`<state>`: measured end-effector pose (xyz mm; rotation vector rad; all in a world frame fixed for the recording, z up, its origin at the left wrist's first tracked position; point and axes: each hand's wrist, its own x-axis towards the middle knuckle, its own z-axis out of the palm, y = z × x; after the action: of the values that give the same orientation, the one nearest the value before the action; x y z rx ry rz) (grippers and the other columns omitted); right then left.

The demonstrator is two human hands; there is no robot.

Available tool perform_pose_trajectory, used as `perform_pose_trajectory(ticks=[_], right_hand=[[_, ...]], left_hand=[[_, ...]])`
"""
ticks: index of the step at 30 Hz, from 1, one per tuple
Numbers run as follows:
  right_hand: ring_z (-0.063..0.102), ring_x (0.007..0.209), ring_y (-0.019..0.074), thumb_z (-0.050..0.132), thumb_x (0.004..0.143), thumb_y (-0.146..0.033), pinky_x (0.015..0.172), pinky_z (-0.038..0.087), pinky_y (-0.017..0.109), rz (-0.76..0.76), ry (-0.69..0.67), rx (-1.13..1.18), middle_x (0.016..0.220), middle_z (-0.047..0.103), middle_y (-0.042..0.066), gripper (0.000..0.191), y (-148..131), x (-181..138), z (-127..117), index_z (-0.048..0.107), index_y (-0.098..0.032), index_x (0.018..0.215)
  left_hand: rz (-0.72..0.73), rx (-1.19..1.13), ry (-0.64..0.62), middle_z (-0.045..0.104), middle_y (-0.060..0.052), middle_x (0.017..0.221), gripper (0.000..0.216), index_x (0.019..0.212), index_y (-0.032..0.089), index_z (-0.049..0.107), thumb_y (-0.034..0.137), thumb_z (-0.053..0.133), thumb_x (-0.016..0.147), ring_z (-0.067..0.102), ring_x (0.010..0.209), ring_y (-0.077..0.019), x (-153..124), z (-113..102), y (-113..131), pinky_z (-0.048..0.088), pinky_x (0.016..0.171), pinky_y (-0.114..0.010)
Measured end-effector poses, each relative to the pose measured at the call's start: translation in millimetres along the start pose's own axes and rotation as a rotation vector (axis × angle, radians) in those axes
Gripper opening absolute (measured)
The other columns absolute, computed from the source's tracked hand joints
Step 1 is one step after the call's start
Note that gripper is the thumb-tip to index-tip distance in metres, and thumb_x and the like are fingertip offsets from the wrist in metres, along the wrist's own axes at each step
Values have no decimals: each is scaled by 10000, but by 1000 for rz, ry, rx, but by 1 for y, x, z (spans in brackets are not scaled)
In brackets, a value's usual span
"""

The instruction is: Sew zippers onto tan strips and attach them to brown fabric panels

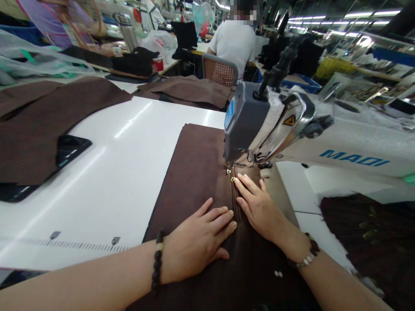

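Observation:
Dark brown fabric (194, 172) lies on the white sewing table and runs under the presser foot (228, 169) of the sewing machine (259, 121). A zipper (235, 203) runs along the fabric toward the foot, with a small gold zipper pull (233, 179) just in front of it. My left hand (201, 237) lies flat on the fabric, fingers spread, fingertips at the zipper's left edge. On the zipper's right side rests my right hand (259, 205); its fingers are stretched out, the index fingertip touching beside the pull.
Brown fabric pieces (35, 125) lie at the left, and more brown fabric (191, 90) at the table's back edge. A gathered dark pile with gold bits (366, 237) sits at the right. A person in white (231, 47) sits ahead on a chair (219, 70).

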<state>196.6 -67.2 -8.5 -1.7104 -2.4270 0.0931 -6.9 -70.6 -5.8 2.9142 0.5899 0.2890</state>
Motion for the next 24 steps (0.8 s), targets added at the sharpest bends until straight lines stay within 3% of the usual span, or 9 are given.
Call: perform_pose_trajectory(ticks=[9, 14, 24], right_hand=[[336, 1255, 212, 275, 902, -243, 1036, 234, 528, -14, -7, -20, 1367, 364, 102, 437, 8, 16, -1, 346, -140, 1320], [385, 1211, 213, 292, 905, -258, 1049, 215, 502, -34, -11, -27, 1282, 465, 118, 427, 14, 24, -1, 382, -112, 1296], [543, 994, 221, 304, 910, -283, 882, 411, 395, -26, -1, -12, 1060, 608, 119, 356, 30, 40, 7, 540, -139, 1134]], left_hand=[[-4, -14, 14, 503, -44, 1247, 462, 1213, 170, 452, 481, 440, 871, 401, 1179, -201, 8, -1, -15, 127, 1074, -395], [-12, -38, 4, 500, -43, 1250, 439, 1211, 168, 450, 462, 425, 885, 392, 1184, -197, 13, -2, -22, 94, 1078, -388], [-17, -50, -4, 490, -46, 1254, 439, 1230, 178, 426, 446, 445, 881, 387, 1185, -190, 21, -3, -39, 113, 1074, -400]])
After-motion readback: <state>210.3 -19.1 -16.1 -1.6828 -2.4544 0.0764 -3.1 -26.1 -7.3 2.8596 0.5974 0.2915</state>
